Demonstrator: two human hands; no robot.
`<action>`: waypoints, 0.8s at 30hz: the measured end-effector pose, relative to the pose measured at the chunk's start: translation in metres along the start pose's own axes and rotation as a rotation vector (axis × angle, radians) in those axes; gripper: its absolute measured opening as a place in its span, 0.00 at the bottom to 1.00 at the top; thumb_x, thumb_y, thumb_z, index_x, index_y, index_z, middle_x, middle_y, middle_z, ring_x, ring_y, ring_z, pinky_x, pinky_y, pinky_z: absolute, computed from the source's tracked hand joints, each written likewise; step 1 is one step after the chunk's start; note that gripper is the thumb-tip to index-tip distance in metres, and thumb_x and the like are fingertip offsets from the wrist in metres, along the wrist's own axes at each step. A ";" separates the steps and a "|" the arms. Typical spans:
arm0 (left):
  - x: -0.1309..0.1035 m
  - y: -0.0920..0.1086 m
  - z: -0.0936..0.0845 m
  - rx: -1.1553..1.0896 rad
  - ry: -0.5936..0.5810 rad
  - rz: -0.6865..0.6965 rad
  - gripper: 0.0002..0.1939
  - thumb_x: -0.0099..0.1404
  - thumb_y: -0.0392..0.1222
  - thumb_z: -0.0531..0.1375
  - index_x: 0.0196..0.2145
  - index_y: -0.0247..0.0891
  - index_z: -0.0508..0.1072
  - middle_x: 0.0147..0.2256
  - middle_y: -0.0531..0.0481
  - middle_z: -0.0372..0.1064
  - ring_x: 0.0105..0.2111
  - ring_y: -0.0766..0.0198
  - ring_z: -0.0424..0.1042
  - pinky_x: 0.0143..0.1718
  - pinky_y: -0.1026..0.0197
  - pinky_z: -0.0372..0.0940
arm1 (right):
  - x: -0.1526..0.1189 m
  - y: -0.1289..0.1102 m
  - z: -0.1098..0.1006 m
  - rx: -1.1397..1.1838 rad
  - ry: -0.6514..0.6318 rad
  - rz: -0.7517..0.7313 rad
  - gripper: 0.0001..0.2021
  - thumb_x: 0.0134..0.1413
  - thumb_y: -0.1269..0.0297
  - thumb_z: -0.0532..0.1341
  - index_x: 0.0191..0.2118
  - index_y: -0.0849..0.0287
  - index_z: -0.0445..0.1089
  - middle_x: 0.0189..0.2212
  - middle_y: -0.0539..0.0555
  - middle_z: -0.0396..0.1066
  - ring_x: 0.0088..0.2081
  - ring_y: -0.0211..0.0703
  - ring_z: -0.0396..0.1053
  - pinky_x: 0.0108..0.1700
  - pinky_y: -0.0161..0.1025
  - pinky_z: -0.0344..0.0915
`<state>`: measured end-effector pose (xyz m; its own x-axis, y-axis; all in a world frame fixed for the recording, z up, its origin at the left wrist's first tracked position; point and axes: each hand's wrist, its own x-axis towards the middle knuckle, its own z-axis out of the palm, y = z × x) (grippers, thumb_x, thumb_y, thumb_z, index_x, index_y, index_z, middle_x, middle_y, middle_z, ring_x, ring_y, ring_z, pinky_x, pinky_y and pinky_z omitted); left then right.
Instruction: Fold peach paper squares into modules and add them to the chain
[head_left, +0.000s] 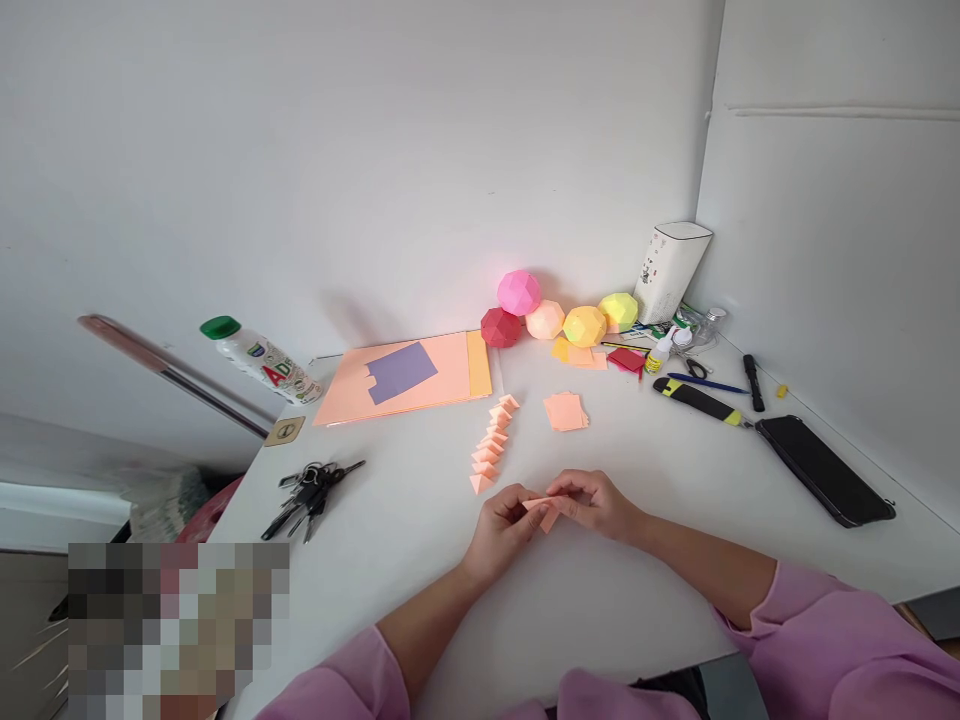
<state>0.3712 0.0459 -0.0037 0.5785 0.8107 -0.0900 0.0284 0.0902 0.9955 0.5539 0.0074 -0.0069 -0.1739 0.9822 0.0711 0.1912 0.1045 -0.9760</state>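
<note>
Peach paper [550,520] pinched by left hand [501,530], right hand [598,500]; forearms [430,628] converging.

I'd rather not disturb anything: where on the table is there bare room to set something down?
Between the keys and the left hand; also between the right hand, the cutter and the flat black object. It's crowded at the back right, around the paper balls, small bottle and blue pen.
</note>
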 end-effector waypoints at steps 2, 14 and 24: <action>0.000 0.000 0.000 -0.008 -0.010 0.002 0.14 0.57 0.50 0.60 0.26 0.35 0.71 0.19 0.56 0.60 0.18 0.72 0.56 0.20 0.67 0.54 | 0.000 -0.001 0.000 0.043 -0.046 0.006 0.13 0.54 0.57 0.58 0.40 0.60 0.71 0.32 0.54 0.73 0.33 0.42 0.70 0.35 0.39 0.67; 0.000 -0.001 0.000 -0.063 0.053 0.022 0.14 0.57 0.50 0.60 0.24 0.35 0.69 0.18 0.58 0.58 0.18 0.73 0.54 0.20 0.68 0.51 | 0.000 -0.002 0.000 0.032 -0.039 0.059 0.14 0.53 0.56 0.59 0.38 0.61 0.75 0.28 0.54 0.74 0.28 0.40 0.69 0.29 0.36 0.65; 0.000 -0.001 0.000 -0.065 0.100 -0.016 0.15 0.56 0.51 0.60 0.24 0.36 0.66 0.15 0.59 0.55 0.16 0.73 0.52 0.19 0.68 0.51 | 0.000 -0.002 -0.002 0.029 -0.025 0.088 0.13 0.52 0.56 0.60 0.35 0.61 0.75 0.26 0.53 0.72 0.27 0.39 0.67 0.28 0.36 0.64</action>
<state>0.3715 0.0462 -0.0043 0.4945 0.8620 -0.1114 -0.0182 0.1384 0.9902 0.5548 0.0079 -0.0042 -0.1818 0.9831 -0.0203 0.1790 0.0128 -0.9838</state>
